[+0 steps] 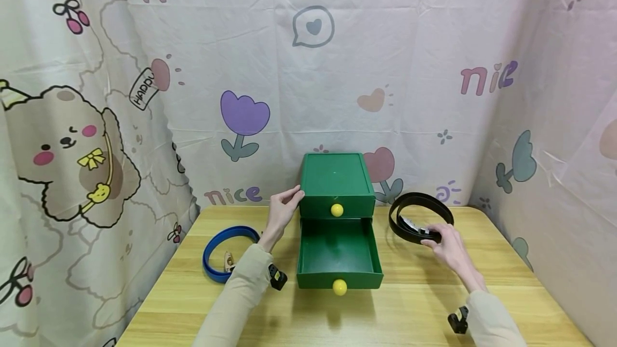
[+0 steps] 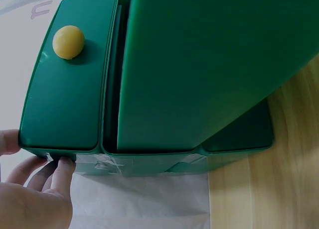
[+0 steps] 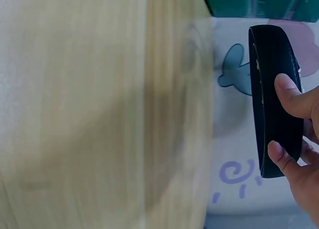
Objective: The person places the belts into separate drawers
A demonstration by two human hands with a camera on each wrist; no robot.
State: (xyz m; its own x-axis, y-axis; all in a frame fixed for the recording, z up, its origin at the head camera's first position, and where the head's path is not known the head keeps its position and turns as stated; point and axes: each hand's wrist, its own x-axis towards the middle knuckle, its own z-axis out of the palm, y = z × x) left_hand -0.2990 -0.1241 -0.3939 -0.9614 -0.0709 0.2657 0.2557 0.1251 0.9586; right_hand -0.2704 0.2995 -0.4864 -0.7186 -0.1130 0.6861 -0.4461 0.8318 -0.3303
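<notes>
The tabletop (image 1: 409,299) bears a green drawer cabinet (image 1: 335,175), one drawer (image 1: 313,281) extended towards six o'clock, leaving its interior reachable. The coiled black belt (image 3: 271,114) is at that drawer's two o'clock, the coiled blue belt (image 1: 214,273) at nine. The left hand's (image 1: 281,212) fingers grip the cabinet's ten o'clock corner, presumably steadying it; the right hand's (image 1: 450,250) pinch the black belt at five o'clock, apparently keeping it coiled.

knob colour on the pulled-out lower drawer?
Yellow; that round knob shows best in the head view.

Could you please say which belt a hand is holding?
The black belt, gripped by the right hand; the blue belt lies unheld on the table.
</notes>
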